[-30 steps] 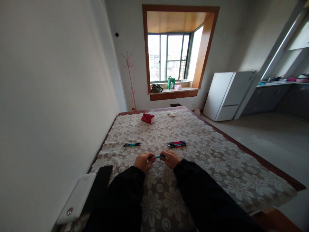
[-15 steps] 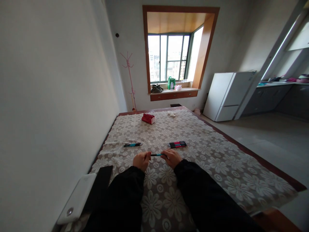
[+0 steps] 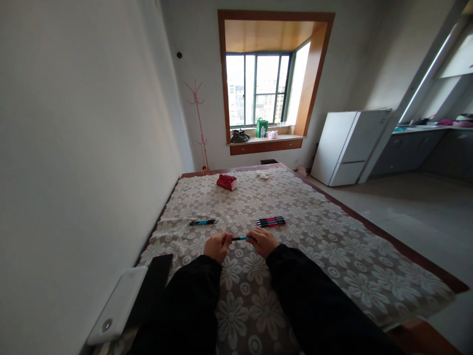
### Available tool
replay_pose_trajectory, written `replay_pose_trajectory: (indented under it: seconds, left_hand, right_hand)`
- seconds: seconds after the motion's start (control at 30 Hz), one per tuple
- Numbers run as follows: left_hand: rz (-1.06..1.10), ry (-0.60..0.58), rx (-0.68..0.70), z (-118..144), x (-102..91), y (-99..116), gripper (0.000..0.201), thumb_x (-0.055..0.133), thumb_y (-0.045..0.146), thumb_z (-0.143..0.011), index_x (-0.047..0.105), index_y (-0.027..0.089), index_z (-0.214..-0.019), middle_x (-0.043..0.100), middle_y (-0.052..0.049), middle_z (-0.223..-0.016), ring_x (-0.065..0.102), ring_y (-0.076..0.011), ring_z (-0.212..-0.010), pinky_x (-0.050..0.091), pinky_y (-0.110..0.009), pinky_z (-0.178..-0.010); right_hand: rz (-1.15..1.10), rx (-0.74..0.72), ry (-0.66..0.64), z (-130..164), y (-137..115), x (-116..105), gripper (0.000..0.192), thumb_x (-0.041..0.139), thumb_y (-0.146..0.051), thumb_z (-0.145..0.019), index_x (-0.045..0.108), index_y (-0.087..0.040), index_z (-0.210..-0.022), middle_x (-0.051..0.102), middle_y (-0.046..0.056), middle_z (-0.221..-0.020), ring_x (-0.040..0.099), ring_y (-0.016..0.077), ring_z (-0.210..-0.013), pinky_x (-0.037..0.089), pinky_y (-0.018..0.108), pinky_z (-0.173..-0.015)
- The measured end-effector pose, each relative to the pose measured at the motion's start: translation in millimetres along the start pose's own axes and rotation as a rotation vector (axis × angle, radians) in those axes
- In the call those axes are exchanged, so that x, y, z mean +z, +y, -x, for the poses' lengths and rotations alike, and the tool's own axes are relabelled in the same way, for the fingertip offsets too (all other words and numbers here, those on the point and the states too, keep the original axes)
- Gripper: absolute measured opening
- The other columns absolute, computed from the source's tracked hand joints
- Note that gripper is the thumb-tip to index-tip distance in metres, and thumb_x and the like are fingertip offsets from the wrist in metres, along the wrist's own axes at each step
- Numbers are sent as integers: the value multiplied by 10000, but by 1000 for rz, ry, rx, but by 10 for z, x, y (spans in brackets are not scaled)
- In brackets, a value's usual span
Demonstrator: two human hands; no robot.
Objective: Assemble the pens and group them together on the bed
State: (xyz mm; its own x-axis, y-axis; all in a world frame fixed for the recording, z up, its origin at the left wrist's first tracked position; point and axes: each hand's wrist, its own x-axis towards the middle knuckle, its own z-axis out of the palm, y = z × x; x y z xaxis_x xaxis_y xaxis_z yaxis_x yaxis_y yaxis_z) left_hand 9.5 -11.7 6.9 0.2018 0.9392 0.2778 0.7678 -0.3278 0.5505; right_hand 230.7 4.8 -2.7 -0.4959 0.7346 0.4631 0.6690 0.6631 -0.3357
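Left hand (image 3: 218, 246) and right hand (image 3: 262, 241), both in black sleeves, grip one slim teal-and-black pen (image 3: 240, 238) between them, each hand closed on an end. The pen sits low over the cream floral lace tablecloth (image 3: 332, 236), near the table's near edge, centre of view. Long axis runs left-right, roughly level, parallel to the near table edge; dark end toward the left hand, teal section toward the right hand. Which end is the tip: cannot tell, too small. Only the short middle stretch shows, both ends hidden in the fingers.

A second teal-and-black pen (image 3: 203, 222) lies flat on the cloth, beyond and left of the left hand, also lying left-right, apart from the hands. A small bundle of red-and-black pens (image 3: 271, 221) lies side by side beyond the right hand, near it, same left-right axis with a slight tilt.

Farther back, a red rectangular box (image 3: 226, 182) sits on the cloth, well apart from the pens. A white flat device (image 3: 118, 304) lies at the near left corner beside a black flat slab (image 3: 155, 281). A white fridge (image 3: 349, 146) stands on the right by the wall, and a pink coat stand (image 3: 198, 123) stands left of the wood-framed window (image 3: 258, 88).
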Motion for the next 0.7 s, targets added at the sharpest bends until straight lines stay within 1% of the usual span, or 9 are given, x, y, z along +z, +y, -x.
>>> replay_pose_trajectory:
  seconds: [0.2,0.27,0.33,0.43,0.53,0.6,0.7]
  left_hand:
    - [-5,35,94,-8,6,-16,276,451,405,-892,622,207,-805,604,-27,-742,562,-147,-709,381,-237,-664]
    - [7,46,73,-9,3,-6,282,452,421,-888,618,204,-816,609,-23,-758,560,-142,-711,378,-236,-671]
    - [10,45,20,-8,0,6,319,421,438,-898,614,204,-801,603,-13,-730,551,-133,-680,363,-231,-646]
    - [-4,9,-26,-1,-4,22,407,338,421,-928,601,200,-711,571,-6,-640,536,-128,-638,325,-227,-604]
    - [-9,-5,-25,2,-5,21,440,335,403,-927,559,186,-618,540,-5,-578,517,-125,-601,279,-233,-567]
    - [22,36,-42,-4,-3,2,435,345,404,-919,532,180,-597,523,-2,-558,496,-123,-575,252,-240,-545]
    - [96,133,-82,-22,9,-55,448,338,411,-916,483,175,-564,469,10,-516,447,-115,-531,227,-247,-524]
  right_hand:
    - [10,61,-68,2,5,-12,223,485,-290,-912,652,-201,-792,646,31,-719,573,162,-707,384,257,-666]
    - [-5,60,-34,3,25,7,217,489,-296,-913,654,-198,-810,642,31,-719,571,162,-708,389,255,-654]
    - [-14,25,29,4,46,28,207,502,-316,-912,653,-194,-840,643,38,-740,567,169,-731,403,261,-672]
    - [-21,-56,101,4,58,42,190,531,-347,-901,645,-197,-877,650,48,-787,555,182,-775,419,279,-716]
    - [-37,-83,119,1,41,19,155,562,-341,-883,631,-205,-912,644,50,-815,554,191,-811,428,292,-746]
    - [-69,-56,128,-2,26,-5,135,573,-306,-874,618,-209,-956,642,50,-849,562,189,-834,433,293,-766]
    - [-110,4,148,-6,17,-31,125,553,-265,-878,603,-208,-977,639,49,-874,566,179,-821,437,283,-761]
